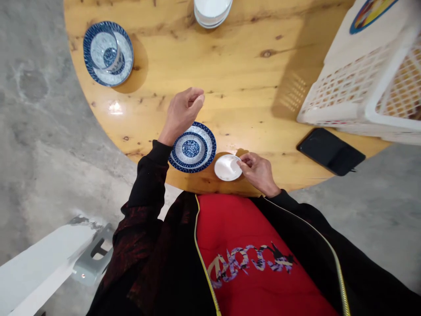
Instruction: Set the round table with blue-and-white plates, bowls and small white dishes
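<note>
My right hand (258,172) pinches the rim of a small white bowl (226,167) near the table's front edge. To the left of that bowl lie blue-and-white patterned plates (209,151), a smaller one seemingly on a larger one. My left hand (187,107) is above the far left side of these plates, its fingers curled in and the thumb against them. Nothing shows in its grip. My left wrist and sleeve hide part of the plates' left rim.
On the round wooden table (230,101), a patterned bowl (104,47) sits on a matching plate (128,41) at the far left. Stacked white bowls (213,11) stand at the back. A white plastic basket (348,87) and a black phone (330,151) are at right.
</note>
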Tool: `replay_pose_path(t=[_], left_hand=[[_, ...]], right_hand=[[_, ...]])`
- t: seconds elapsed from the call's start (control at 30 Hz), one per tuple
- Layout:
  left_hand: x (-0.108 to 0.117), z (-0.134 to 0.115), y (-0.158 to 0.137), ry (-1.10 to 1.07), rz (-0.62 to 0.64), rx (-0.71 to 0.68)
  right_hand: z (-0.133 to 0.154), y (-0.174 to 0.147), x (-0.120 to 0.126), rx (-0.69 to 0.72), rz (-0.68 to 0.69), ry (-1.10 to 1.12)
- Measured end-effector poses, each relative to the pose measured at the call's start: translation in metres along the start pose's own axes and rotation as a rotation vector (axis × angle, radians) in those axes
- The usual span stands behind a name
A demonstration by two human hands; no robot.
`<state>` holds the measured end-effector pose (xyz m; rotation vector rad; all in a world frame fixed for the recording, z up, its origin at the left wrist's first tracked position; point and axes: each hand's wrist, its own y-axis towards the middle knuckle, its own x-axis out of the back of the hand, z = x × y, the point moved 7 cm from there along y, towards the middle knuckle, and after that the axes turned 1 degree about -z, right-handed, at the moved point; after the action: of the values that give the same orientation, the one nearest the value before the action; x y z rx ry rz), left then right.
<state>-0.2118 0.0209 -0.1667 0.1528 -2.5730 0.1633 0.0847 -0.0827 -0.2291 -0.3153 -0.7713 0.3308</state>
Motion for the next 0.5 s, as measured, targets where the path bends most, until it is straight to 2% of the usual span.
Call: replay_pose_path(t=[0.3,0.5], left_hand=[[-0.007,0.000,0.004,0.041,0.001,-0.083],[-0.005,-0.005,0.005,0.013,0.016,-0.061]], right_hand=[[0.000,0.010,0.002,-0.023,-0.045,0.010],[0.003,0.013,0.004,-0.020,-0.030,0.006]])
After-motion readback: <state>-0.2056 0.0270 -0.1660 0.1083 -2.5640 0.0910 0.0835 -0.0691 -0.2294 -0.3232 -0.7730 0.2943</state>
